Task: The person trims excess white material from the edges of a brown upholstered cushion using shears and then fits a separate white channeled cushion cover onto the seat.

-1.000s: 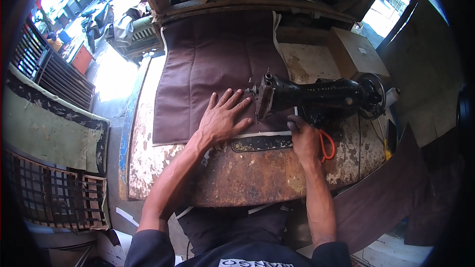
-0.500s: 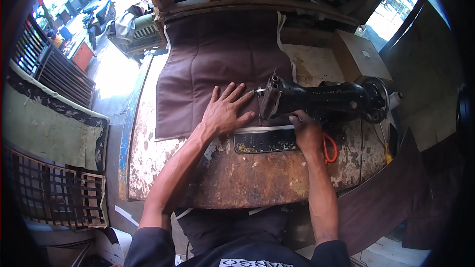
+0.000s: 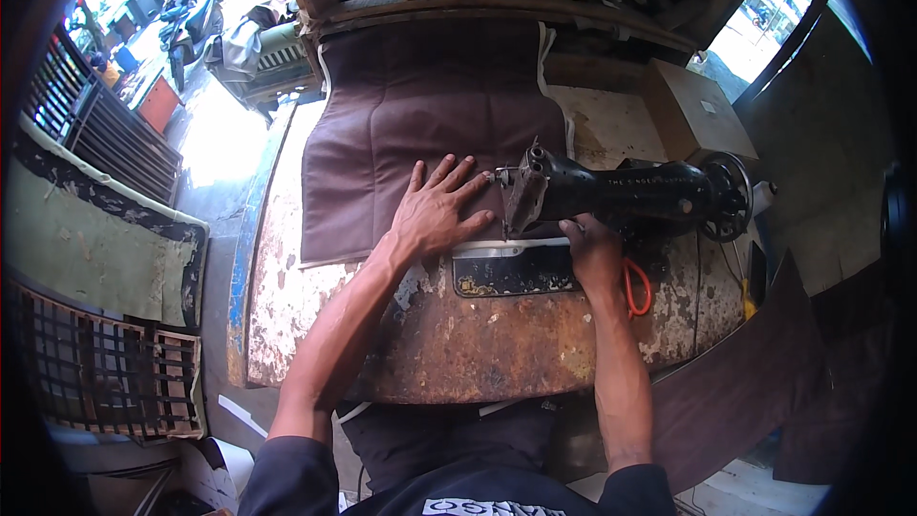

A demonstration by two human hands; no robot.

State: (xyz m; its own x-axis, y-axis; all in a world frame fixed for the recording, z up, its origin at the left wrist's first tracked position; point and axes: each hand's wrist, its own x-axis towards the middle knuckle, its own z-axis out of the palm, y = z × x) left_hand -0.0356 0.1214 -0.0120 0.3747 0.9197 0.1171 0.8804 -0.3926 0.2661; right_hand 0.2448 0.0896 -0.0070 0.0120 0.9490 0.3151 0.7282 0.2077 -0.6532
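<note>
A dark brown padded fabric panel (image 3: 430,134) with stitched lines and white edging lies across the worktable, reaching back from the sewing machine. My left hand (image 3: 435,212) rests flat on it, fingers spread, just left of the needle area. The black sewing machine (image 3: 621,189) stands at the right, its head over the panel's near right part. Beside the machine head, my right hand (image 3: 594,247) is closed, thumb and fingers pinching the panel's near edge. Part of that grip is hidden beneath the hand. A dark metal plate (image 3: 506,275) shows below the edge.
Orange-handled scissors (image 3: 638,289) lie right of my right wrist. A cardboard box (image 3: 702,110) sits behind the machine. Brown fabric (image 3: 735,392) hangs at the lower right. The worn wooden tabletop (image 3: 458,354) curves toward me. Webbed frames (image 3: 105,363) stand at the left.
My left hand and the panel have shifted very slightly away from me. The small parts at the machine head's left side look different. My right hand has barely moved.
</note>
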